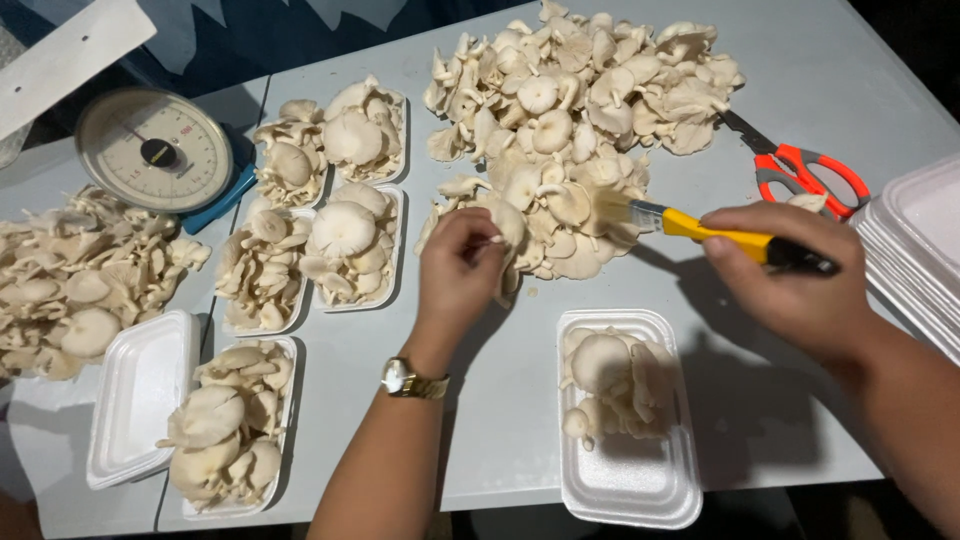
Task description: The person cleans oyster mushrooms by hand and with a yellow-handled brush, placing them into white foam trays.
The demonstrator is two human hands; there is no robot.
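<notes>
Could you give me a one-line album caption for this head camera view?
Left hand holds a pale oyster mushroom while the right hand brushes it with a yellow-handled brush, beside white foam trays on a grey table.

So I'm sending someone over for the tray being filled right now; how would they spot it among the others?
Start from the big mushroom heap on the grey table. Nearer the table's front edge, between the person's forearms, sits a white foam tray. Unlike the heaped trays, it stands alone and is only half filled.

Mushroom pile [570, 120] behind tray [628, 470], scale [155, 150] far left, scissors [800, 170] right
</notes>
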